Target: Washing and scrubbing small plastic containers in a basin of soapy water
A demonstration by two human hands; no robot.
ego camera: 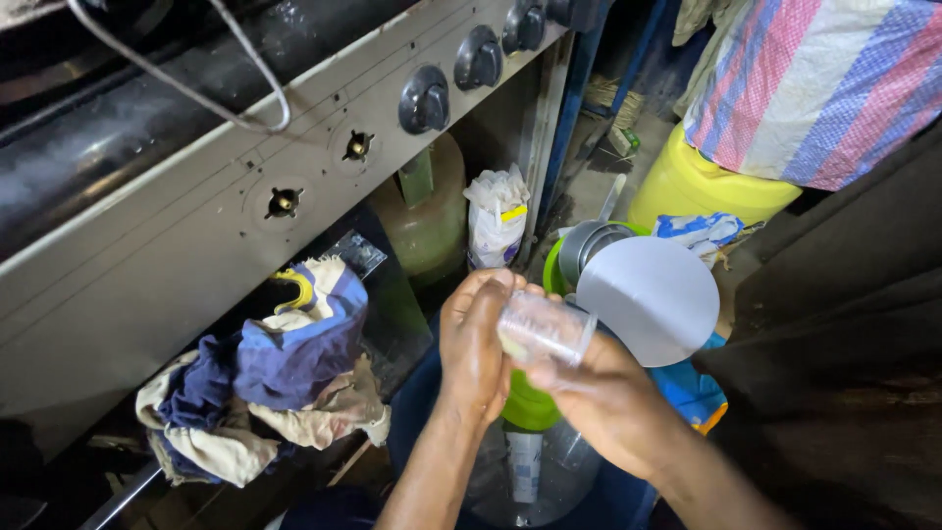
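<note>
left hand point(473, 344): fingers closed around the base end of the clear plastic cup point(546, 329)
right hand point(599, 397): grips the cup's rim end from below
cup: tilted sideways, above the green lid point(528, 404)
nearby: round grey lid point(648, 299), rags point(270, 378)

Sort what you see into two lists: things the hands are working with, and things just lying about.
In hand: clear plastic cup, held by left hand and right hand.

Lying about: rags, white bag, round lid, yellow container, stove knobs.
</note>
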